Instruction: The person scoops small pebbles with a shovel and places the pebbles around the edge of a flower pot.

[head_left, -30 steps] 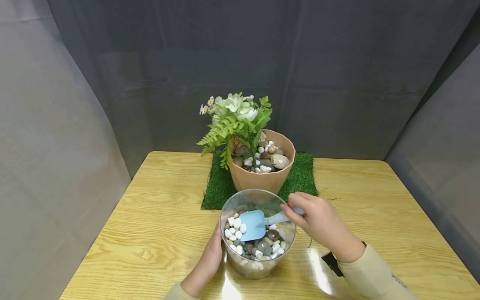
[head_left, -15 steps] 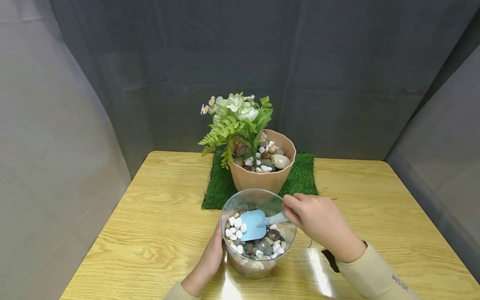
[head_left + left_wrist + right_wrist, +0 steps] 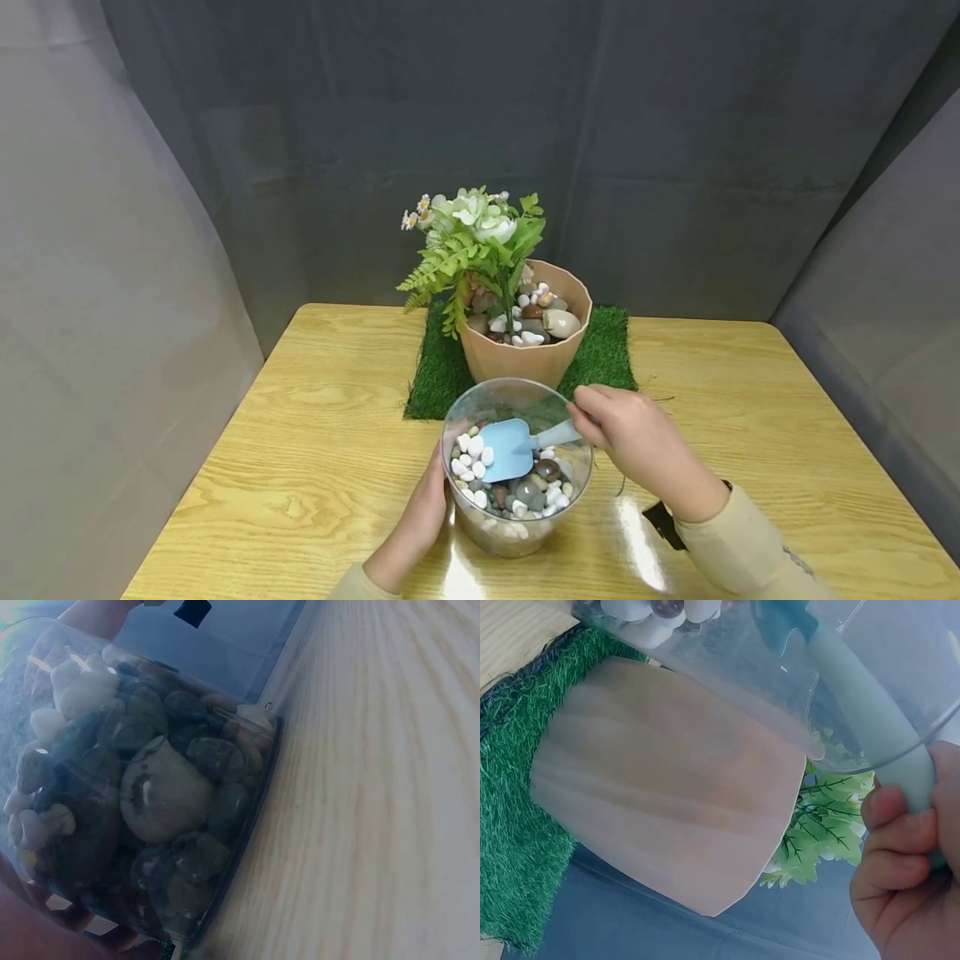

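A clear plastic bowl filled with white, grey and brown pebbles stands near the front of the table. My left hand holds its left side; in the left wrist view, fingers lie along the wall below the stones. A small light-blue shovel lies with its blade on the pebbles, several white ones at the blade's tip. My right hand grips the handle at the bowl's right rim, fingers curled round it in the right wrist view. The handle's end is mostly hidden by that hand.
Right behind the bowl is a terracotta-coloured pot with stones and a plant with white flowers. The pot stands on a green grass mat. The wooden table ends at a dark curtain.
My right hand has shifted its hold slightly on the shovel's handle, covering more of the end that showed earlier. The shovel blade, the bowl and my left hand look unmoved.
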### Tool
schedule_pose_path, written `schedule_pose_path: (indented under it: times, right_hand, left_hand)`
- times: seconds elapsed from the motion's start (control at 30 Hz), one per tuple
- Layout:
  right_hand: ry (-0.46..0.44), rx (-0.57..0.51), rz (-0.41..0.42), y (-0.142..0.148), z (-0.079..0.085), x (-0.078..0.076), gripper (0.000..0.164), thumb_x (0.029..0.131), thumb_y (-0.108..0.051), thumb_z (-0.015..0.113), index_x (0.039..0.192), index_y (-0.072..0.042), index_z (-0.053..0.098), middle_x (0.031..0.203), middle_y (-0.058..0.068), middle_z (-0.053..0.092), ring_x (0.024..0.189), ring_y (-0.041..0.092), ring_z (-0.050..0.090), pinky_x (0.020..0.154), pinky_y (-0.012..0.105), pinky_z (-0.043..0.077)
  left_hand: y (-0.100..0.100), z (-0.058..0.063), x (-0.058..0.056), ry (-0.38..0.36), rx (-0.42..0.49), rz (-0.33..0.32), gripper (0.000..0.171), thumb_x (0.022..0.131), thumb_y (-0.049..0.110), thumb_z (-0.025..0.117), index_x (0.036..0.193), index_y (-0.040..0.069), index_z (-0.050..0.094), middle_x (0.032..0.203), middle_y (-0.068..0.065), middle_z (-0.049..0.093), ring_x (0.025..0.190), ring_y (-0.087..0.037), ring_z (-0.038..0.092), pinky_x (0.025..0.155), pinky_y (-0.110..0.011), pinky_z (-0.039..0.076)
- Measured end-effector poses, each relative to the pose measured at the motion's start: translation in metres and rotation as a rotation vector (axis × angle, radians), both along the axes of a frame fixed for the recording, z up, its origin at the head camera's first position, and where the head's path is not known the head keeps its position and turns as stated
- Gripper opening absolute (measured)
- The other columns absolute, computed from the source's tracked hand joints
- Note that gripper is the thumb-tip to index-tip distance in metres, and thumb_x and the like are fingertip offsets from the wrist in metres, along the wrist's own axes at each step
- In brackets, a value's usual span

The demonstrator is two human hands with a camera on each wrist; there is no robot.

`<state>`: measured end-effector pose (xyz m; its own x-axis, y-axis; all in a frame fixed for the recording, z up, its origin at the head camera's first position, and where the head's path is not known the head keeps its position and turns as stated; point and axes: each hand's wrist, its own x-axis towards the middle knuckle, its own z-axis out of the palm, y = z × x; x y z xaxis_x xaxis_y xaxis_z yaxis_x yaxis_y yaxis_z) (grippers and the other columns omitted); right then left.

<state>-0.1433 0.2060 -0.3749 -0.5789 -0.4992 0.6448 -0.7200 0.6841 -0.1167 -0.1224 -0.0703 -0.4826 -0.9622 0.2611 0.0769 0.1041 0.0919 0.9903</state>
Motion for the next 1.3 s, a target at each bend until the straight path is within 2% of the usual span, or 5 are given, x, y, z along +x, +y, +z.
schedule_pose_path:
  times: [0.17, 0.63, 0.9, 1.07, 1.3]
  right_hand:
    - [-0.032, -0.008, -0.023, -0.0001, 0.0006, 0.0001, 0.035, 0.095, -0.006, 0.063, 0.073, -0.021, 0.041, 0.067, -0.013, 0.030, 0.059, -0.002, 0.023, 0.049, 0.013, 0.026]
    - [-0.095, -0.023, -0.074, -0.0025, -0.0006, 0.0033, 0.039, 0.095, -0.006, 0.065, 0.073, -0.021, 0.036, 0.067, -0.014, 0.027, 0.058, -0.002, 0.022, 0.049, 0.014, 0.025]
    - [-0.076, -0.035, -0.077, -0.0029, -0.0002, 0.0049, 0.040, 0.093, -0.004, 0.067, 0.072, -0.021, 0.037, 0.066, -0.014, 0.026, 0.059, -0.003, 0.020, 0.050, 0.013, 0.023]
    - [-0.072, -0.040, -0.086, -0.0037, -0.0006, 0.0058, 0.040, 0.092, -0.003, 0.068, 0.072, -0.021, 0.038, 0.066, -0.014, 0.027, 0.059, -0.003, 0.020, 0.050, 0.013, 0.023]
    - [-0.096, -0.056, -0.107, -0.0050, 0.0003, 0.0073, 0.041, 0.094, -0.003, 0.068, 0.072, -0.021, 0.038, 0.066, -0.014, 0.027, 0.058, -0.003, 0.021, 0.049, 0.013, 0.024]
  left_hand:
    - [0.0007, 0.0005, -0.0007, -0.005, 0.014, -0.013, 0.060, 0.114, 0.034, 0.005, 0.161, 0.008, 0.033, 0.170, -0.016, 0.026, 0.158, -0.039, 0.015, 0.127, -0.059, 0.009]
    - [0.0001, -0.0003, 0.0028, -0.001, -0.039, 0.027, 0.059, 0.115, 0.035, 0.007, 0.160, 0.011, 0.036, 0.169, -0.016, 0.029, 0.157, -0.042, 0.017, 0.126, -0.065, 0.008]
    - [0.0018, -0.0016, 0.0020, -0.027, -0.023, 0.037, 0.061, 0.114, 0.040, 0.007, 0.159, 0.011, 0.038, 0.169, -0.014, 0.030, 0.158, -0.038, 0.019, 0.127, -0.060, 0.009]
    - [0.0021, -0.0017, 0.0029, -0.034, -0.014, 0.034, 0.061, 0.114, 0.040, 0.008, 0.160, 0.010, 0.037, 0.169, -0.016, 0.029, 0.157, -0.041, 0.018, 0.126, -0.062, 0.009]
    - [0.0000, -0.0033, 0.0011, 0.003, -0.035, 0.012, 0.060, 0.114, 0.040, 0.007, 0.159, 0.013, 0.036, 0.169, -0.017, 0.028, 0.157, -0.043, 0.018, 0.125, -0.067, 0.009]
